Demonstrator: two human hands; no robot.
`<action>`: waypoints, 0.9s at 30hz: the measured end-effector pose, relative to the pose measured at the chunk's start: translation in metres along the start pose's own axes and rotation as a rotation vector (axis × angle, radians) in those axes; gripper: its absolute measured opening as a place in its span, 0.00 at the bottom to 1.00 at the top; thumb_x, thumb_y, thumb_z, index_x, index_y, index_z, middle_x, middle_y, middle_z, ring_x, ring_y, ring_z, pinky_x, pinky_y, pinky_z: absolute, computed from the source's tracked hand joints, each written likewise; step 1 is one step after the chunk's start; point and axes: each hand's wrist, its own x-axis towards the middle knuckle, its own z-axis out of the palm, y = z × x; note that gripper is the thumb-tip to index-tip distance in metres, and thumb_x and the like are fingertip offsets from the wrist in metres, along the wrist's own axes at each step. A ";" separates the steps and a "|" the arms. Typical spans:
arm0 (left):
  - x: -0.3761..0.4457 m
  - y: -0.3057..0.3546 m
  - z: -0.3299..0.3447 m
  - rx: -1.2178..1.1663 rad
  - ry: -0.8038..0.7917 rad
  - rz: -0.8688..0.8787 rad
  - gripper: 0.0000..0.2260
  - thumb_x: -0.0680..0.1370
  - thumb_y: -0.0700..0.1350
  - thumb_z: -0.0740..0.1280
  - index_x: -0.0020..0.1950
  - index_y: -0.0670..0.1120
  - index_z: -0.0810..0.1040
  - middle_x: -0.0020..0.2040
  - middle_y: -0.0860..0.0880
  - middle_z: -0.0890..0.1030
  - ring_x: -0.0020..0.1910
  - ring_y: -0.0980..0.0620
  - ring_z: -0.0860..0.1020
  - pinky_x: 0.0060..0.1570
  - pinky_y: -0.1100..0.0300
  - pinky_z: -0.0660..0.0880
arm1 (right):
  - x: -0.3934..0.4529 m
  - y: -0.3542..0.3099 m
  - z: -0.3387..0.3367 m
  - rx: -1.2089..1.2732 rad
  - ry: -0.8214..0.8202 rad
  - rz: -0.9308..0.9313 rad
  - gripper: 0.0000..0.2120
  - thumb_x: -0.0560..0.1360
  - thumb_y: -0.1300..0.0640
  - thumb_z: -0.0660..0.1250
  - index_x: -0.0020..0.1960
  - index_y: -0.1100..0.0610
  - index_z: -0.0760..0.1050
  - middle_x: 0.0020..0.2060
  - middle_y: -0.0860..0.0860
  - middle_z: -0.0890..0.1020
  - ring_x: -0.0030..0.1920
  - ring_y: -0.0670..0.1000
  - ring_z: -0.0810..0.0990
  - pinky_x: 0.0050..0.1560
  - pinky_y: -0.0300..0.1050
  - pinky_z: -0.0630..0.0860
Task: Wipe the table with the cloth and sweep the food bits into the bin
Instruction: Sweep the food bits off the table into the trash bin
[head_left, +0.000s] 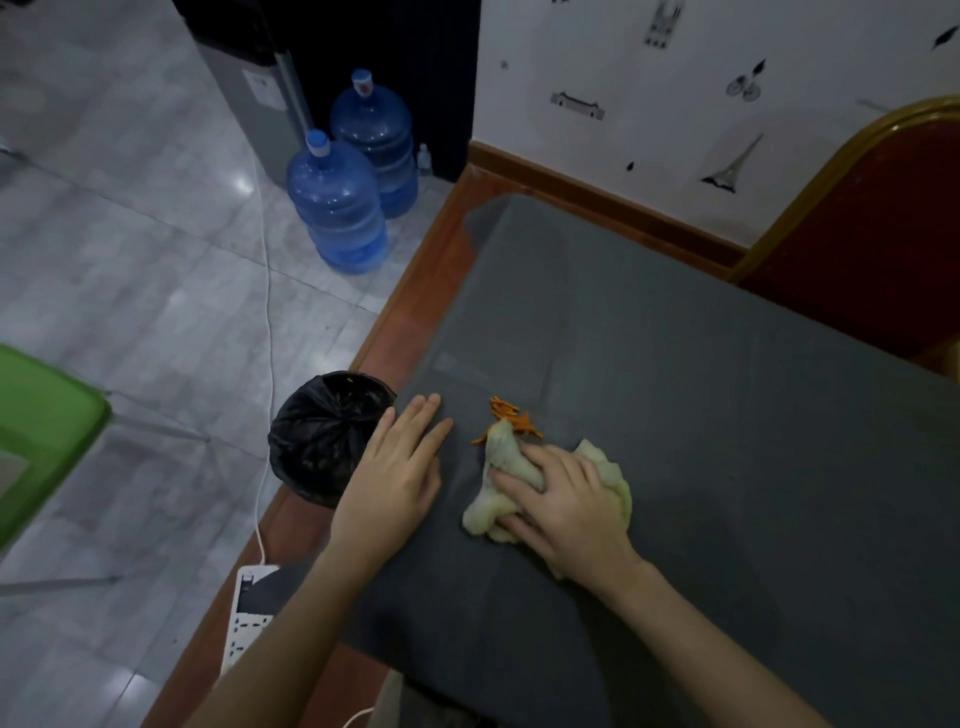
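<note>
A dark grey mat covers the table (675, 364). My right hand (566, 504) presses down on a crumpled pale yellow-green cloth (501, 452) near the table's left side. A small heap of orange food bits (511, 415) lies on the mat, touching the cloth's far tip. My left hand (397, 467) lies flat, fingers together, on the mat at the left edge, a short way left of the food bits. Just beyond that edge, on the floor, stands the bin (324, 431), lined with a black bag, its mouth open upward.
Two blue water jugs (343, 208) stand on the tiled floor beyond the bin. A white cable and power strip (249, 608) run along the floor by the table. A green stool (41, 436) is at the far left, a red chair (872, 218) at the far right.
</note>
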 end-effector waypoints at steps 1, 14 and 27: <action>0.000 0.000 0.000 0.002 0.002 0.002 0.20 0.78 0.40 0.62 0.70 0.43 0.72 0.74 0.45 0.67 0.75 0.47 0.62 0.74 0.46 0.58 | 0.011 0.002 0.001 -0.005 0.001 0.020 0.19 0.76 0.44 0.63 0.63 0.49 0.76 0.61 0.57 0.77 0.59 0.56 0.72 0.56 0.51 0.66; 0.000 0.001 -0.004 0.015 -0.007 -0.006 0.19 0.78 0.43 0.61 0.69 0.44 0.72 0.76 0.46 0.65 0.76 0.49 0.61 0.74 0.48 0.59 | 0.043 0.008 -0.004 0.072 0.083 0.076 0.14 0.77 0.49 0.62 0.59 0.49 0.80 0.59 0.56 0.78 0.58 0.57 0.74 0.56 0.51 0.65; 0.002 -0.009 -0.011 -0.098 -0.103 0.025 0.19 0.80 0.38 0.61 0.72 0.43 0.69 0.76 0.45 0.64 0.76 0.46 0.59 0.76 0.46 0.55 | -0.046 -0.049 0.001 0.125 0.109 0.019 0.13 0.80 0.47 0.59 0.57 0.47 0.81 0.57 0.52 0.78 0.55 0.54 0.74 0.51 0.49 0.67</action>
